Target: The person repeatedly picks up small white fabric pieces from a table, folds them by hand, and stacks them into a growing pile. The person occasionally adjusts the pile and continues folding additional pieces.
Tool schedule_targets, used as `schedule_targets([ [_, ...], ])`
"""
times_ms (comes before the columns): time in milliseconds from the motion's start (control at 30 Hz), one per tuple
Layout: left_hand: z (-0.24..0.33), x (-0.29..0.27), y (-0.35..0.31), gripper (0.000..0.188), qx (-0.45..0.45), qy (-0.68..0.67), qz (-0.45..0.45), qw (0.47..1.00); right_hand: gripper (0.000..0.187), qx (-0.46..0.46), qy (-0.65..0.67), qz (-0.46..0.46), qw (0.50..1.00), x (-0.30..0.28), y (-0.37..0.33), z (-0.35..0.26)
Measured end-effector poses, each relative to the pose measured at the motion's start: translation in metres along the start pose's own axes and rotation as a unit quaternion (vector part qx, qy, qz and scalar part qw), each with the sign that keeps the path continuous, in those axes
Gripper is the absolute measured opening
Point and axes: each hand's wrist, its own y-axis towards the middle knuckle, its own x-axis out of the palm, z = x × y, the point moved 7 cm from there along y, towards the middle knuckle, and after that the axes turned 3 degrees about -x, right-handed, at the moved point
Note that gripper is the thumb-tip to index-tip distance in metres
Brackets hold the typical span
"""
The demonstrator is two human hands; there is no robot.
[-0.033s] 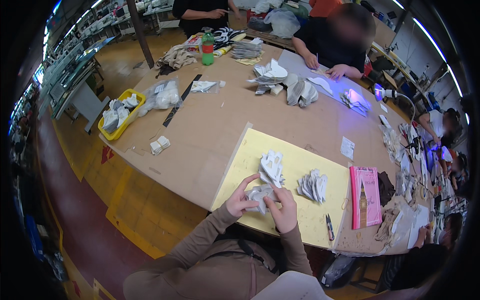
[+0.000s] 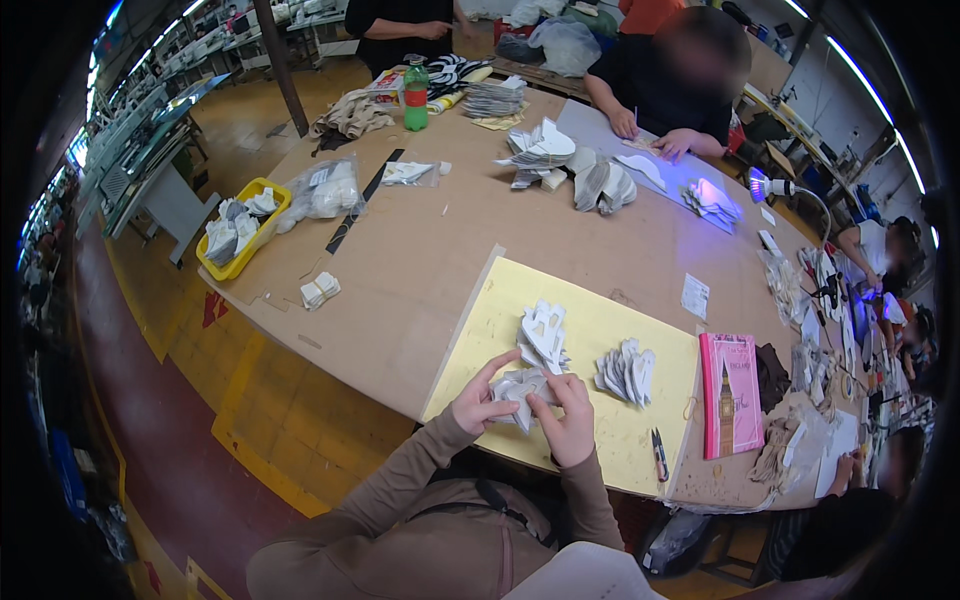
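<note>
Now | left hand [image 2: 476, 404], right hand [image 2: 571, 421]: curled, gripping grey stack [image 2: 517, 386] | yellow basket [image 2: 249, 257]: grey-white pieces [image 2: 230, 235] inside

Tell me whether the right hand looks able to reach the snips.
Likely yes: the snips lie to the right of the right hand with only bare yellow sheet between, though it would probably release the pale pieces first.

A plain brown top [image 2: 430, 545] has long sleeves [image 2: 395, 480] reaching the wrists [image 2: 463, 422]; a dark strap [image 2: 493, 493] slants across its front, near a pinkish-brown vertical strip [image 2: 507, 562]. The fingers [image 2: 494, 368] are bare.
</note>
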Motion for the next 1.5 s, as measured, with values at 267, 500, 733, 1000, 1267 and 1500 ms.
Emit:
schedule_targets([
  [267, -0.012, -0.023, 0.010, 0.033, 0.027, -0.026, 0.080, 0.996, 0.043, -0.021, 0.063, -0.013, 0.998, 0.016, 0.005, -0.009],
  [500, -0.009, -0.027, 0.010, 0.022, 0.070, -0.048, 0.107, 0.991, 0.049, -0.001, 0.080, -0.046, 0.996, 0.033, -0.001, -0.006],
  [733, 0.006, -0.002, 0.008, 0.033, 0.055, -0.037, 0.048, 0.997, 0.050, 0.029, 0.117, -0.012, 0.993, 0.025, 0.005, -0.003],
  [1000, 0.064, 0.065, 0.026, 0.052, 0.109, -0.010, -0.068, 0.992, 0.048, 0.016, 0.281, 0.030, 0.959, -0.023, 0.052, -0.020],
  [1267, 0.059, 0.027, 0.149, 0.045, 0.086, 0.115, -0.064, 0.988, 0.041, -0.066, 0.243, 0.162, 0.954, -0.037, 0.107, 0.012],
  [1500, 0.044, -0.004, 0.160, 0.038, 0.112, 0.188, -0.024, 0.975, 0.032, -0.159, -0.125, 0.222, 0.954, -0.054, 0.098, 0.021],
])
